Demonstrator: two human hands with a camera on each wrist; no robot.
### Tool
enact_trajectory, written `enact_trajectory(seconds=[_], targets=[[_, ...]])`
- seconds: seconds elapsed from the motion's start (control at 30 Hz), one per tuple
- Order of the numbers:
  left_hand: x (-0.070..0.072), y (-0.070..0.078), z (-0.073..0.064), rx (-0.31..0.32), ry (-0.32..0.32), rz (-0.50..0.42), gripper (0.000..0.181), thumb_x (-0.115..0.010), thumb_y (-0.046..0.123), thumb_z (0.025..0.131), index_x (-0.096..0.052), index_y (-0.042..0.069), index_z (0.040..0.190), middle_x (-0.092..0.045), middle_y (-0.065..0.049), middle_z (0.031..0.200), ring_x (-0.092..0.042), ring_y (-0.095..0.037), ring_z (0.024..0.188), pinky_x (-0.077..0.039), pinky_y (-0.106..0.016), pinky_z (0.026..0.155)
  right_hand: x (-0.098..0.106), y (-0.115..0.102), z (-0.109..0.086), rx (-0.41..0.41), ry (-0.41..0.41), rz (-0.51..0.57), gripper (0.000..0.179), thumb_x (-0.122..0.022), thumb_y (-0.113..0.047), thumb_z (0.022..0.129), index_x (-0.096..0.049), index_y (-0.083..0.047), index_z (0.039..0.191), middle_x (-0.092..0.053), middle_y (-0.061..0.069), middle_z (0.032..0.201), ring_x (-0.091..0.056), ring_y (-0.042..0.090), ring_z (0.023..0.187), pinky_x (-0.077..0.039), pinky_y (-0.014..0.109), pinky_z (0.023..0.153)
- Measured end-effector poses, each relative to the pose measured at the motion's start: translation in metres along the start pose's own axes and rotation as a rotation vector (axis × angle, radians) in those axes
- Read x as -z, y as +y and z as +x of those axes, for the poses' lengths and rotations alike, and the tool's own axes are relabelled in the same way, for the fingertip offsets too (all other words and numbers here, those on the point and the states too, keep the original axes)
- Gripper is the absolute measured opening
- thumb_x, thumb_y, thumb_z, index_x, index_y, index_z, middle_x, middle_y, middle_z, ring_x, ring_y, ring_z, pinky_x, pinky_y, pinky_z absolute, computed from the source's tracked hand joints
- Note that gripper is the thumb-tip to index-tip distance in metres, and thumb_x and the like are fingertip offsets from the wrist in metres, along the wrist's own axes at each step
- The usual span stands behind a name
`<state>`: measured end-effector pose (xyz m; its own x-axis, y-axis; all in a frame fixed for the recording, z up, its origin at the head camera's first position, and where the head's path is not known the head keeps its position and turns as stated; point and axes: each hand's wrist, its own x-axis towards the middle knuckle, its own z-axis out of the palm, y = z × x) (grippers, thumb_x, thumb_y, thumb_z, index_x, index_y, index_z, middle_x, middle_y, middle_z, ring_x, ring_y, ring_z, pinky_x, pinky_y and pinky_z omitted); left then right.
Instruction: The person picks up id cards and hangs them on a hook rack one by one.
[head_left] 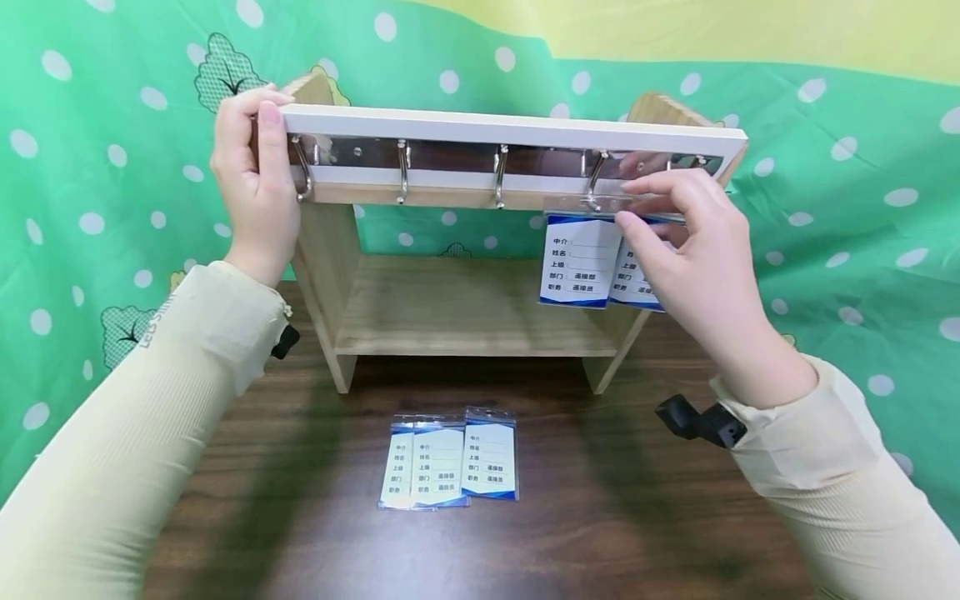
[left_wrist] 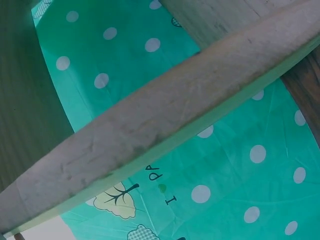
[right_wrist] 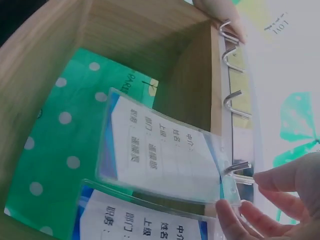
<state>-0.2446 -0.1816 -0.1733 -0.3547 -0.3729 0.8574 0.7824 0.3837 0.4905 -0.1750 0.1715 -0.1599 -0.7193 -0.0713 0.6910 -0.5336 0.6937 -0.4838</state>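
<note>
My left hand (head_left: 258, 183) grips the left end of a wooden shelf rack (head_left: 517, 121), thumb in front and fingers over the top. A metal hook strip with several hooks (head_left: 500, 177) runs along the rack's white front board. At a right-hand hook hangs a clear-sleeved ID badge (head_left: 577, 258), white with blue edges; my right hand (head_left: 697, 250) pinches its top corner. The right wrist view shows the hook (right_wrist: 237, 168) at this badge's top edge. Beside it hangs a second badge (right_wrist: 145, 215), partly covered by my hand in the head view.
Several more badges (head_left: 438, 467) lie overlapping on the dark wood table (head_left: 555, 542) in front of the rack. Below the hooks is the rack's lower shelf board (head_left: 472, 308). A green dotted cloth (head_left: 112, 200) hangs behind.
</note>
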Motion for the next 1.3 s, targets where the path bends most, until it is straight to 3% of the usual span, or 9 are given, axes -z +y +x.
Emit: enact_trajectory(seconds=[0.13, 0.4, 0.7, 0.83, 1.07, 1.3], targets=[[-0.002, 0.001, 0.0, 0.006, -0.002, 0.008, 0.022, -0.044, 0.007, 0.101, -0.066, 0.005, 0.102, -0.056, 0.019, 0.1, -0.055, -0.01, 0.114, -0.039, -0.024, 0.104, 0.0, 0.003, -0.008, 0.063, 0.048, 0.055, 0.022, -0.066, -0.004, 0.092, -0.069, 0.0, 0.113, -0.051, -0.026, 0.106, -0.057, 0.0, 0.096, -0.047, 0.005, 0.081], [0.001, 0.0, 0.0, 0.015, -0.002, 0.02, 0.022, -0.045, 0.008, 0.101, -0.066, 0.008, 0.102, -0.057, 0.019, 0.1, -0.055, -0.01, 0.115, -0.039, -0.024, 0.105, 0.002, 0.007, -0.019, -0.015, 0.085, 0.158, 0.021, -0.067, -0.003, 0.091, -0.071, -0.001, 0.112, -0.056, -0.016, 0.1, -0.056, 0.005, 0.09, -0.046, 0.011, 0.07], [0.002, 0.001, 0.001, 0.033, 0.004, 0.024, 0.021, -0.045, 0.008, 0.101, -0.067, 0.008, 0.102, -0.057, 0.019, 0.1, -0.055, -0.01, 0.115, -0.039, -0.023, 0.104, -0.006, 0.008, -0.041, -0.113, 0.039, 0.374, 0.016, -0.066, -0.002, 0.092, -0.071, -0.006, 0.106, -0.066, -0.003, 0.097, -0.06, 0.012, 0.08, -0.052, 0.013, 0.071], [0.002, 0.001, 0.0, 0.034, 0.007, 0.024, 0.021, -0.045, 0.008, 0.101, -0.067, 0.008, 0.103, -0.057, 0.018, 0.1, -0.055, -0.01, 0.114, -0.04, -0.024, 0.103, -0.016, 0.008, -0.05, -0.129, 0.017, 0.387, 0.01, -0.066, -0.004, 0.092, -0.071, -0.005, 0.101, -0.065, -0.002, 0.098, -0.062, 0.012, 0.08, -0.053, 0.014, 0.076], [0.002, 0.001, 0.0, 0.041, 0.001, 0.024, 0.021, -0.045, 0.009, 0.101, -0.066, 0.008, 0.103, -0.057, 0.019, 0.1, -0.055, -0.009, 0.113, -0.04, -0.023, 0.102, -0.031, 0.01, -0.065, -0.182, -0.062, 0.449, 0.016, -0.066, -0.002, 0.092, -0.066, 0.008, 0.105, -0.064, -0.005, 0.087, -0.063, 0.009, 0.075, -0.053, 0.016, 0.07], [0.002, 0.004, 0.0, 0.036, 0.005, 0.021, 0.021, -0.044, 0.007, 0.101, -0.066, 0.007, 0.102, -0.056, 0.019, 0.099, -0.055, -0.011, 0.115, -0.039, -0.023, 0.104, -0.04, 0.015, -0.076, -0.221, -0.139, 0.511, 0.014, -0.066, -0.008, 0.094, -0.069, -0.002, 0.107, -0.067, -0.004, 0.09, -0.065, 0.012, 0.077, -0.056, 0.019, 0.074]])
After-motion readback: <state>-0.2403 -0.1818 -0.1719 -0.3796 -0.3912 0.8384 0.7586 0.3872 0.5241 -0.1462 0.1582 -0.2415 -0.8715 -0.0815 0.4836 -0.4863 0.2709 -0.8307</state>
